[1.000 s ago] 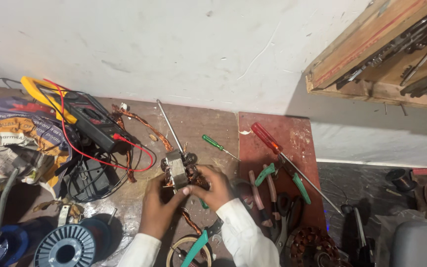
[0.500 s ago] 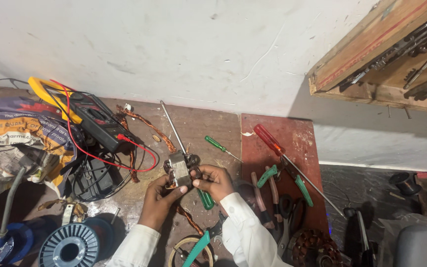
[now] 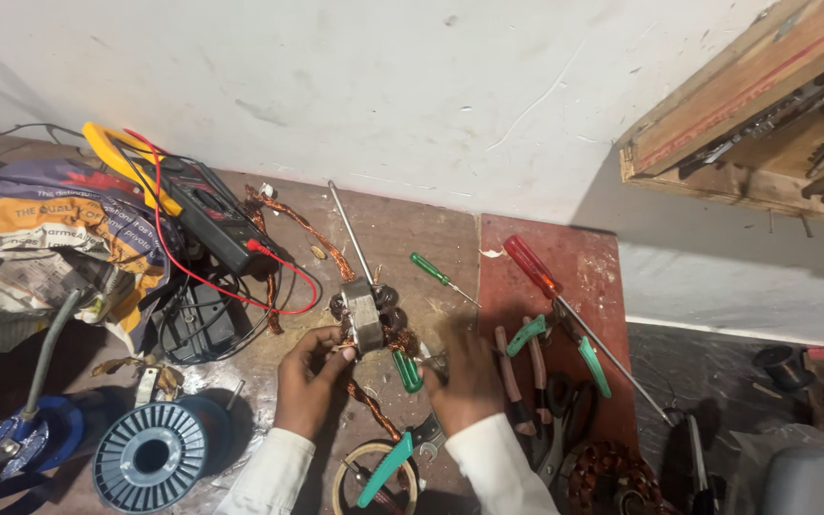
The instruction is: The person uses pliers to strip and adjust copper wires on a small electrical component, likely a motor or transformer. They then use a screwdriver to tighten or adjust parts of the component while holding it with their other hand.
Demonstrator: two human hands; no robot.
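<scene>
My left hand (image 3: 305, 383) holds a small motor stator (image 3: 364, 322), a grey metal block with dark copper windings, just above the brown bench top. A thin steel rod (image 3: 348, 232) sticks up from behind it. My right hand (image 3: 464, 377) is blurred and hovers palm down just right of the stator, off it, fingers spread. It sits beside a green-handled tool (image 3: 407, 370) and some brown-handled pliers (image 3: 512, 377). A strip of copper wire (image 3: 374, 412) trails down between my hands.
A green screwdriver (image 3: 436, 275) and a red screwdriver (image 3: 534, 267) lie to the right, by green-handled cutters (image 3: 591, 367). A yellow-and-black clamp meter (image 3: 207, 217) with red leads lies to the left, beside a printed sack (image 3: 40, 238). A grey wire spool (image 3: 150, 453) stands near left, a wooden tool rack (image 3: 765, 124) upper right.
My right hand has let go of the stator and moved down and to the right. The left hand still holds the stator in about the same place.
</scene>
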